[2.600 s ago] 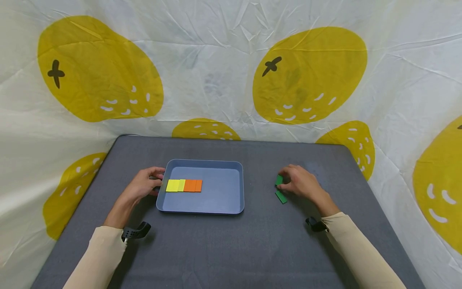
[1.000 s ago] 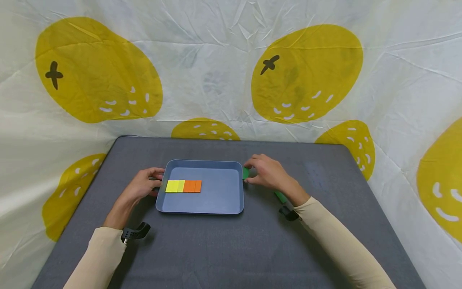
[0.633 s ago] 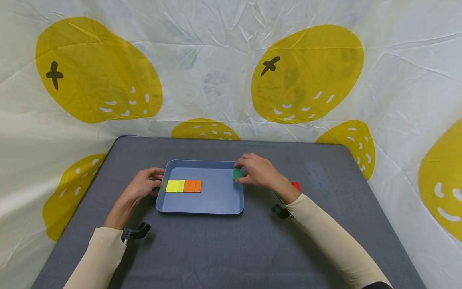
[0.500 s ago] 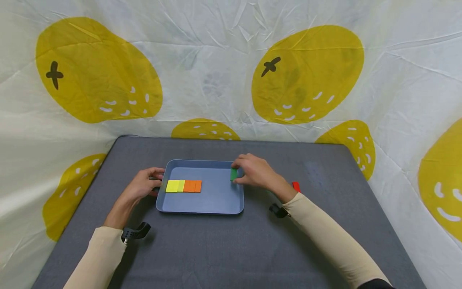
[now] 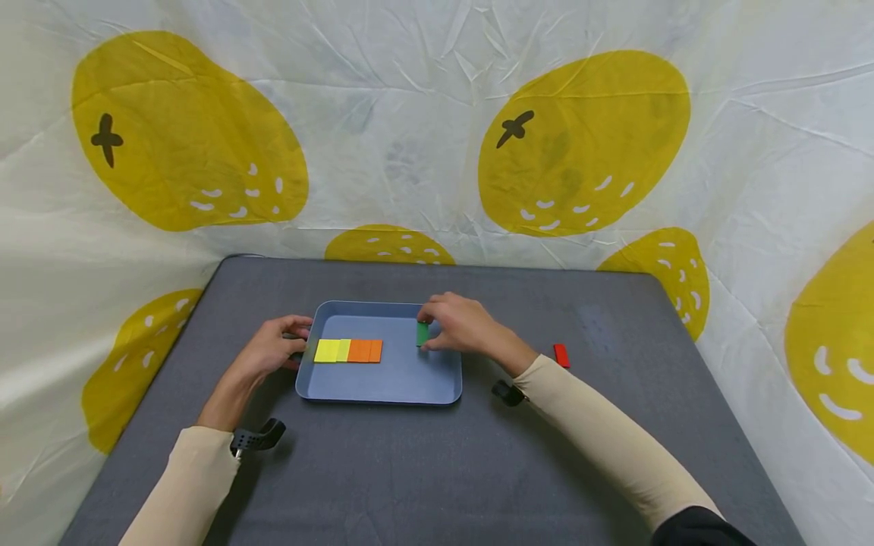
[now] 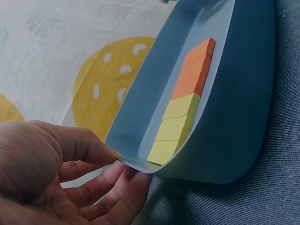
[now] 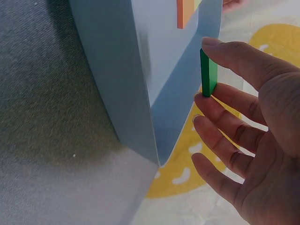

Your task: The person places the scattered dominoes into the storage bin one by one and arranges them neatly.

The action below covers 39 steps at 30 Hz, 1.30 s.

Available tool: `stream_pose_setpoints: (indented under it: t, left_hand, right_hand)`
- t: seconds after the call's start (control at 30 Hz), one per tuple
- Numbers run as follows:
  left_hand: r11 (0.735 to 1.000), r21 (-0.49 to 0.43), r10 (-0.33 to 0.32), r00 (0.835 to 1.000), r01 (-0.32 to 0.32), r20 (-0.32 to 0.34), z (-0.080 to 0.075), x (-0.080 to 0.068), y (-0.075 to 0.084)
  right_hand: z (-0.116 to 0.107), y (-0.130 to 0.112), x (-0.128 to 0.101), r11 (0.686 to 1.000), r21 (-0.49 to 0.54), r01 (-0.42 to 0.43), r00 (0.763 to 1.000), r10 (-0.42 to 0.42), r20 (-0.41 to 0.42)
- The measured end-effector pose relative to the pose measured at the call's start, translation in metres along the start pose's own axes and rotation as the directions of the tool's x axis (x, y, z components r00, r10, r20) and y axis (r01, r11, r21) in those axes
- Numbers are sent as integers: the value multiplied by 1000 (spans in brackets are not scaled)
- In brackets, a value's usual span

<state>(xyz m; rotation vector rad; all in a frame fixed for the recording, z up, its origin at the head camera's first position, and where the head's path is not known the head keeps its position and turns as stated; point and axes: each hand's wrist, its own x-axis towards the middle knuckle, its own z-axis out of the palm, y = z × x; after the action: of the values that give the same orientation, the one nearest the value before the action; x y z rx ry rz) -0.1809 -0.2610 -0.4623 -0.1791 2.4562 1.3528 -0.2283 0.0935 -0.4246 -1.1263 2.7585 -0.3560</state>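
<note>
My right hand (image 5: 460, 324) pinches a green rectangular tile (image 7: 209, 72) between thumb and fingertips, over the right part of a shallow blue-grey tray (image 5: 410, 379). At the tray's left end, my left hand (image 5: 269, 347) holds the rim, thumb on the edge and fingers against the outside (image 6: 133, 180). Inside, yellow tiles (image 5: 331, 350) and orange tiles (image 5: 365, 350) lie side by side in one row starting at the left wall. The green tile is held apart from the orange end of that row.
A red tile (image 5: 561, 356) lies on the dark grey table (image 5: 410, 470), right of the tray and beside my right sleeve. A white cloth with yellow fruit prints (image 5: 396, 152) hangs behind the table.
My right hand has carried the green tile leftward from the table to above the tray. The red tile has come into view; another green tile is now hidden. My left hand stays at the rim.
</note>
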Motion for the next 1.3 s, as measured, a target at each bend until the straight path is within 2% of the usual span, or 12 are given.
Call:
stream_pose_setpoints:
  t: [0.37,0.7,1.1,1.3]
  left_hand:
    - [1000,-8,15,1000,-15,3,2,0,-2]
    - [1000,-6,24,1000,-24,0,1,1,-4]
    - [1000,-8,15,1000,-15,6,1,1,-5]
    - [1000,-7,16,1000,-16,6,1,1,-3]
  right_hand:
    - [2,-8,19,997,-57,42,998,-40,38]
    - [8,-17,39,993,-98,58,993,-47,105]
    - [19,-30,58,984,-152,96,978,-65,196]
    - [27,-35,64,979,-182,92,971,-48,236]
